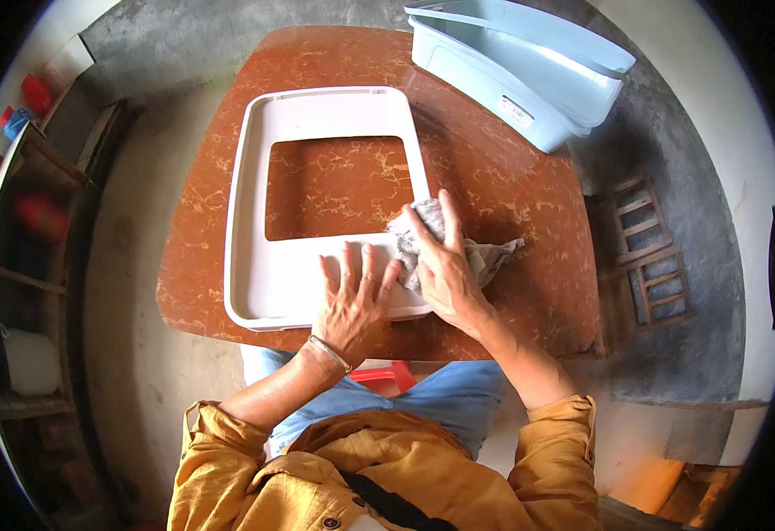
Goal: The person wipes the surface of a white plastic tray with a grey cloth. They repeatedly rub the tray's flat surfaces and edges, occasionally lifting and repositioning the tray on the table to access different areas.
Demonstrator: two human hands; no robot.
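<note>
A white plastic frame, a rounded rectangle with a large rectangular opening towards its far end (272,281), lies flat on a reddish-brown table with a pale marbled pattern (538,283), its broad solid panel at the near edge. The left hand (354,301), with a pale bangle (329,353) at the wrist, rests palm down on the near right part of that panel, fingers spread and pointing away from the body, gripping nothing. The right hand (447,273) holds a crumpled, thin grey patterned cloth (494,257) bunched under its fingers against the frame's right edge, just right of the opening's near corner. The loose end of the cloth hangs out past the right side of that hand, over the tabletop. A light blue open plastic tub (465,69) sits at the table's far right corner, well apart from both hands.
</note>
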